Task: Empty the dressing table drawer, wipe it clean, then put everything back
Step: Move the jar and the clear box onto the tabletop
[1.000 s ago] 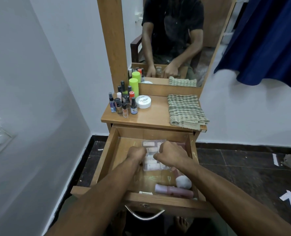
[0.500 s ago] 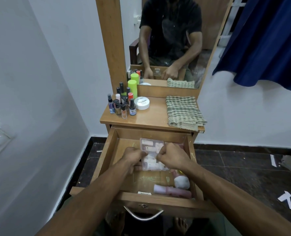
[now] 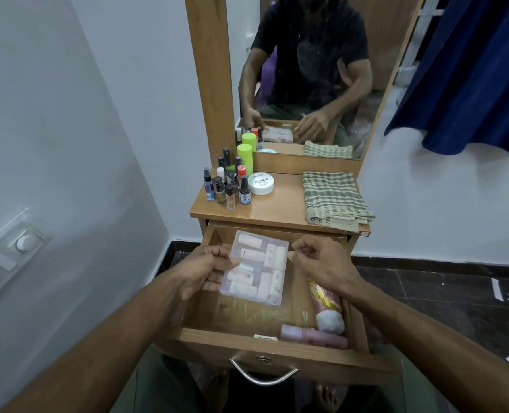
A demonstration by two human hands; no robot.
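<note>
Emptying step: left hand point(image 3: 201, 271) grips the clear box point(image 3: 254, 268) above the drawer point(image 3: 247, 338), right hand point(image 3: 318, 265) loosely curled, empty. Next, I'd guess, box goes to 12 o'clock on the tabletop point(image 3: 277, 210).

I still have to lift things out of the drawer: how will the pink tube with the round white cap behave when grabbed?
The pink tube with the round white cap looks soft-walled, so it probably gives under the fingers. It is probably light. Lying on its side, it may roll.
</note>
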